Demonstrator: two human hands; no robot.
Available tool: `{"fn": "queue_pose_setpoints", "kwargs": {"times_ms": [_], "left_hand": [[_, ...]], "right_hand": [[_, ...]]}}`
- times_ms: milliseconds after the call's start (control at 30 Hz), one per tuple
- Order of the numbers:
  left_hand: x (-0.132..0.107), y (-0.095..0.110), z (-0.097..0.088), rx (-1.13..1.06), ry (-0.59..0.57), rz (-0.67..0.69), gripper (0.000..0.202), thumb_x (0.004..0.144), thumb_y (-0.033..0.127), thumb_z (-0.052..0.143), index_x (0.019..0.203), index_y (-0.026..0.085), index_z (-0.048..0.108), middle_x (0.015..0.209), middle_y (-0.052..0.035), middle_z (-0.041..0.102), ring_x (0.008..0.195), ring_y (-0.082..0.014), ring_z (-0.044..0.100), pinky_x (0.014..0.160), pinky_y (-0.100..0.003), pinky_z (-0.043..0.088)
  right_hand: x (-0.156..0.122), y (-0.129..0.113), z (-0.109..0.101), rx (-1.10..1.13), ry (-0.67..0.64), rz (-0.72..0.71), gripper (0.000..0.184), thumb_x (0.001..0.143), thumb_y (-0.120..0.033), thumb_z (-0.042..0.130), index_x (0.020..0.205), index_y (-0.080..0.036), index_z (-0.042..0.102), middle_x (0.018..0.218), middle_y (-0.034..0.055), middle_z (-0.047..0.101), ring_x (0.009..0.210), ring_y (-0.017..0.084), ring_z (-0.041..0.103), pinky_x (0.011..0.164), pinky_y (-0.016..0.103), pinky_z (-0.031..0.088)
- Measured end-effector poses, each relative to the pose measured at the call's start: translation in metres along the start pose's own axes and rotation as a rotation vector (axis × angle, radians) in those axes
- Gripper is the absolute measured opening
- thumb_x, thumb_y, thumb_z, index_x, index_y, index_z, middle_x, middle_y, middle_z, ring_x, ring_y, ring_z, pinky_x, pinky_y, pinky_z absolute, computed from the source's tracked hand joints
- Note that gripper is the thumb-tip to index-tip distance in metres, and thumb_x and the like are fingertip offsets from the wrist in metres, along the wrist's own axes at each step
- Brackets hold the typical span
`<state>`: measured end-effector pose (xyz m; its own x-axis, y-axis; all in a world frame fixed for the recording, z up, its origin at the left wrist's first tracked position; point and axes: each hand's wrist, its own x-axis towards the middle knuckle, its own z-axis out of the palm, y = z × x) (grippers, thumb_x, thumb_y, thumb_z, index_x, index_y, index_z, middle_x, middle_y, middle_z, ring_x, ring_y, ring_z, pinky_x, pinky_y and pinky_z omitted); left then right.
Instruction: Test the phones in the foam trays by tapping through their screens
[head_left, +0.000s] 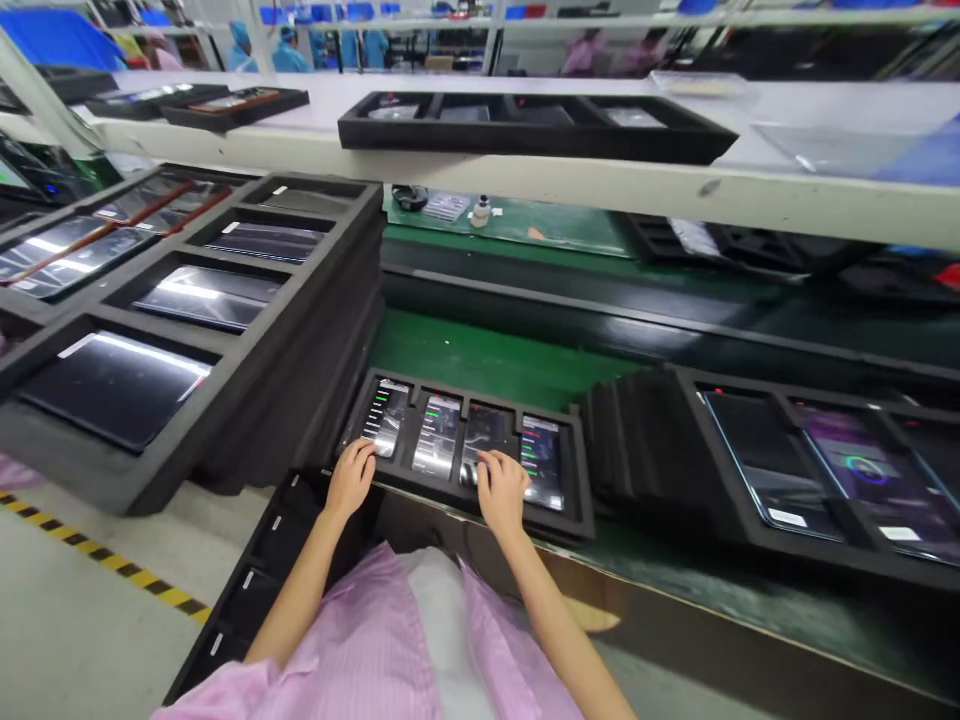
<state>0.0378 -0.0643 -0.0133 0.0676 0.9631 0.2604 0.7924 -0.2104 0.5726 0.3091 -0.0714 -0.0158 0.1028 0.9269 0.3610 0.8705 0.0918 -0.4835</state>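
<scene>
A black foam tray (474,398) lies in front of me, holding several flat touchscreen devices, phones or small tablets. My left hand (351,480) rests at the tray's near left corner, its fingertips on the lower edge of the leftmost device (386,418). That screen is lit with lines of text, some green. Beside it, the second device (436,436) shows a similar list. My right hand (502,490) reaches with spread fingers over the lower part of the darker third device (487,430), partly hiding it. Red and green lines show on the rightmost device (541,462). Neither hand grips anything.
Stacked foam trays with devices stand high at left (300,300) and lower at right (637,440). A white shelf (465,170) crosses ahead, bearing another black tray (525,135). Behind the green bench (465,345) runs a dark conveyor-like strip (525,300). People work in the background.
</scene>
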Motion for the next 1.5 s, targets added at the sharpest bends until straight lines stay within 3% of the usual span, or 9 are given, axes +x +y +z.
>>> {"fn": "queue_pose_setpoints", "kwargs": {"times_ms": [167,300,467,633,867,1200,1500], "left_hand": [[0.028,-0.013,0.01,0.098,0.019,-0.006,0.031,0.088,0.027,0.036,0.103,0.019,0.061,0.117,-0.0111,0.056,0.12,-0.0249,0.045,0.1,-0.044,0.038],[0.043,-0.019,0.007,0.159,-0.004,-0.036,0.03,0.086,0.028,0.04,0.107,0.02,0.06,0.124,-0.0119,0.052,0.122,-0.0273,0.042,0.1,-0.046,0.038],[0.057,-0.03,0.004,0.175,-0.068,-0.082,0.034,0.087,0.029,0.037,0.113,0.019,0.057,0.13,-0.0125,0.045,0.122,-0.0273,0.043,0.099,-0.046,0.039],[0.059,-0.038,0.007,0.149,-0.132,-0.055,0.036,0.088,0.028,0.037,0.118,0.019,0.054,0.135,-0.0134,0.04,0.122,-0.0273,0.042,0.101,-0.047,0.037],[0.065,-0.04,0.011,0.105,-0.127,-0.094,0.036,0.088,0.028,0.036,0.118,0.019,0.055,0.136,-0.0128,0.04,0.119,-0.0272,0.045,0.098,-0.046,0.039],[0.066,-0.045,0.015,0.06,-0.095,-0.075,0.035,0.089,0.024,0.033,0.112,0.018,0.059,0.129,-0.0123,0.045,0.113,-0.0242,0.048,0.096,-0.042,0.041],[0.067,-0.043,0.012,0.011,-0.08,-0.045,0.035,0.091,0.027,0.031,0.099,0.021,0.065,0.127,-0.0093,0.048,0.11,-0.022,0.048,0.093,-0.04,0.043]], "right_hand": [[0.001,-0.015,0.022,-0.006,-0.073,-0.059,0.034,0.09,-0.027,0.032,0.095,-0.021,0.065,0.093,0.0058,0.056,0.088,0.018,0.047,0.088,0.037,0.028],[0.009,-0.017,0.033,0.0,-0.143,-0.027,0.039,0.091,-0.027,0.028,0.097,-0.021,0.066,0.082,0.0048,0.053,0.077,0.017,0.044,0.082,0.035,0.03],[0.019,-0.019,0.043,0.009,-0.131,0.035,0.039,0.091,-0.027,0.028,0.1,-0.022,0.066,0.086,0.0058,0.051,0.081,0.018,0.043,0.082,0.036,0.031],[0.022,-0.024,0.05,-0.047,-0.12,0.106,0.038,0.091,-0.028,0.029,0.103,-0.022,0.064,0.097,0.0088,0.051,0.091,0.021,0.043,0.085,0.039,0.031],[0.03,-0.027,0.055,-0.093,-0.11,0.157,0.039,0.091,-0.03,0.028,0.105,-0.021,0.063,0.099,0.0098,0.05,0.092,0.022,0.043,0.084,0.038,0.032],[0.022,-0.025,0.054,-0.12,-0.11,0.132,0.038,0.091,-0.03,0.028,0.105,-0.02,0.062,0.098,0.0096,0.05,0.09,0.021,0.043,0.084,0.038,0.032],[0.018,-0.02,0.051,-0.017,-0.093,0.106,0.041,0.092,-0.029,0.026,0.091,-0.021,0.066,0.091,0.0067,0.051,0.087,0.02,0.045,0.083,0.038,0.031]]}}
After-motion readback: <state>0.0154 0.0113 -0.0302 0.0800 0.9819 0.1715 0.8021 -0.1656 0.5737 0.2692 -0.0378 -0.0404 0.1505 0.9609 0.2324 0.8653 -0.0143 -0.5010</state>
